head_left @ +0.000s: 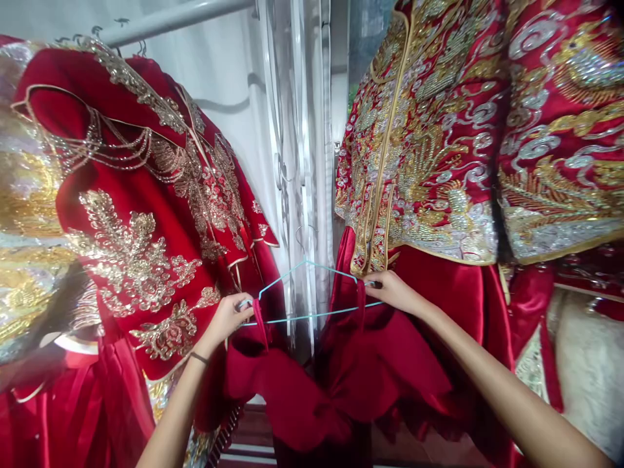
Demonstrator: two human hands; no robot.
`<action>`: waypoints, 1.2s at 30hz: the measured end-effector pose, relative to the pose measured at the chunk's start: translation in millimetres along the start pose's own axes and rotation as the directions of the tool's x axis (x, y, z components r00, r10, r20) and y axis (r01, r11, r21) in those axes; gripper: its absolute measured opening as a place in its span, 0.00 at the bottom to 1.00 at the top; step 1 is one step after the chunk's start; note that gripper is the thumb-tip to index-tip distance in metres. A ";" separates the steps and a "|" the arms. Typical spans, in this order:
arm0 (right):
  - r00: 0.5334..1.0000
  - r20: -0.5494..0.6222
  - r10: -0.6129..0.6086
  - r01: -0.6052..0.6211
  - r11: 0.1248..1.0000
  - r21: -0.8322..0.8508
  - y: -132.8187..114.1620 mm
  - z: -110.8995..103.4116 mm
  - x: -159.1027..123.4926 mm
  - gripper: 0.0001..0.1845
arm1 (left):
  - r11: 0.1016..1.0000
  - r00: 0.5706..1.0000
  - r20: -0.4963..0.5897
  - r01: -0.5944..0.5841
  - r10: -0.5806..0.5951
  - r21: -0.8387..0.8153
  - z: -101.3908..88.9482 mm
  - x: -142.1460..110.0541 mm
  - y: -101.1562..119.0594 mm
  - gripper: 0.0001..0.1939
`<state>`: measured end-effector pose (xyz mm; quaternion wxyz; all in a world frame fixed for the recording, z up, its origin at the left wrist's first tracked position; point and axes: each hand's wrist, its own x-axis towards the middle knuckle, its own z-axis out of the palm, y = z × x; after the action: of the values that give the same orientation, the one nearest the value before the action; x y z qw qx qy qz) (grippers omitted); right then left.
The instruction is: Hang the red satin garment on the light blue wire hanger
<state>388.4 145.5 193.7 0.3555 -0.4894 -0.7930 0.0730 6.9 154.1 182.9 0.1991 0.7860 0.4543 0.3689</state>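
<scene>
A thin light-blue wire hanger [312, 316] hangs between my two hands, its hook pointing up. A dark red dress [312, 403] with thin shoulder straps and a scalloped, ruffled neckline is suspended from it. My left hand [233, 317] pinches the left end of the hanger, beside the left strap [260, 323]. At the other end, my right hand [394, 290] has its fingers closed round the hanger by the right strap [361, 304]. The lower part of the dress runs out of view.
On the left hangs a red jacket [166, 169] with silver beading, below a white rail [180, 21]. Red garments with gold and silver embroidery [429, 143] fill the right. White curtains [219, 110] and metal poles stand behind. A red pleated garment [63, 416] is at lower left.
</scene>
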 end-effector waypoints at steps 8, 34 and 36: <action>0.984 -0.171 -0.048 -0.025 0.916 -0.399 0.2 7.5 -13.4 0.28 | 0.965 0.989 -0.145 0.003 0.037 0.264 -14.9 -49.2 1.7 0.21; 0.837 0.354 -0.416 0.543 0.710 -0.449 -174.0 121.4 74.4 0.12 | 0.900 0.941 0.312 -0.248 0.134 0.360 -56.3 -7.1 63.5 0.04; 0.842 0.332 -0.426 0.538 0.714 -0.448 -173.5 121.2 74.7 0.14 | 0.943 0.962 0.216 -0.220 0.168 0.248 -45.2 -5.4 57.5 0.04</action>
<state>165.7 146.9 221.6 0.1315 -0.3320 -0.9141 -0.1919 3.5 119.3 247.3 0.0955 0.8787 0.3991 0.2440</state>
